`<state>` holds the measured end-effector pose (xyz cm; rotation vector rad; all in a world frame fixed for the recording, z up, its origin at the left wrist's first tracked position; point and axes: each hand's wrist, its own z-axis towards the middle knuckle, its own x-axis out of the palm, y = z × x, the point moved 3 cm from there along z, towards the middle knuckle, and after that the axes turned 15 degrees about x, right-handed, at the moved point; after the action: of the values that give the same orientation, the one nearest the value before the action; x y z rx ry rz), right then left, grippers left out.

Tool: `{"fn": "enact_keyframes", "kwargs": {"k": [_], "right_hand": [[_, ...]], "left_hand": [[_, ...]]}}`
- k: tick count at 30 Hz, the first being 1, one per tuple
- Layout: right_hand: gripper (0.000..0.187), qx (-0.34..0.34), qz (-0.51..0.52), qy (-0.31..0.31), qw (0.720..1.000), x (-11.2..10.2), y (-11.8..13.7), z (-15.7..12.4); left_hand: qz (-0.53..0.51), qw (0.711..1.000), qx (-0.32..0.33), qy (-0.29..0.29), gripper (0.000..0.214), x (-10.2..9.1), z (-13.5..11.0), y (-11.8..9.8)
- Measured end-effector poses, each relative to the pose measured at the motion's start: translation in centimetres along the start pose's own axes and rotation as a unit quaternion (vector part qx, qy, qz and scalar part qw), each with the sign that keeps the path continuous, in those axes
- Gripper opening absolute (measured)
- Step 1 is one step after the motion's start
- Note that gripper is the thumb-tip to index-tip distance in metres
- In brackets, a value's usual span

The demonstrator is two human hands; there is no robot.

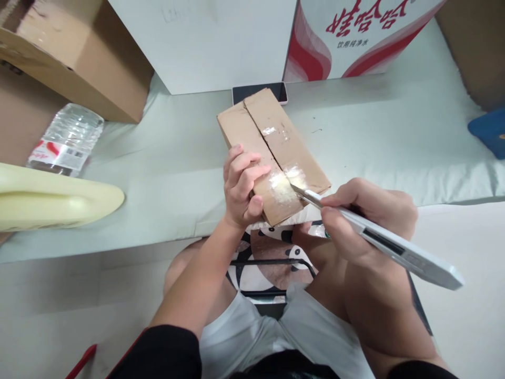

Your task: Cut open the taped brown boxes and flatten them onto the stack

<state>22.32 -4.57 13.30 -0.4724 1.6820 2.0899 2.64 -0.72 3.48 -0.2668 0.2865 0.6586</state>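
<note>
A small brown cardboard box lies on the pale green table edge, its two top flaps meeting in a taped seam. My left hand is closed on the box's near left corner, fingers curled over the flap. My right hand grips a white utility knife. The blade tip touches the crumpled clear tape at the near end of the seam.
A phone lies behind the box. A red-and-white water carton and a white panel stand at the back. An open cardboard box, a water bottle and a cream plastic piece sit left. A blue object lies right.
</note>
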Motion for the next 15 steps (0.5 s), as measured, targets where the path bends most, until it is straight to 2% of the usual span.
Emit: {"fn": "enact_keyframes", "kwargs": {"k": [5, 10, 15], "right_hand": [[0.012, -0.015, 0.014, 0.032, 0.999, 0.04, 0.0, 0.0], [0.014, -0.055, 0.007, 0.01, 0.998, -0.38, 0.3, -0.2], [0.012, -0.063, 0.012, -0.018, 0.998, -0.74, 0.33, -0.54]], "left_hand": [[-0.013, 1.0, 0.011, -0.015, 0.052, 0.01, 0.1, -0.05], [-0.029, 0.999, 0.014, -0.016, 0.048, 0.04, 0.17, -0.02], [-0.018, 1.0, 0.016, -0.015, 0.049, -0.01, 0.2, -0.06]]}}
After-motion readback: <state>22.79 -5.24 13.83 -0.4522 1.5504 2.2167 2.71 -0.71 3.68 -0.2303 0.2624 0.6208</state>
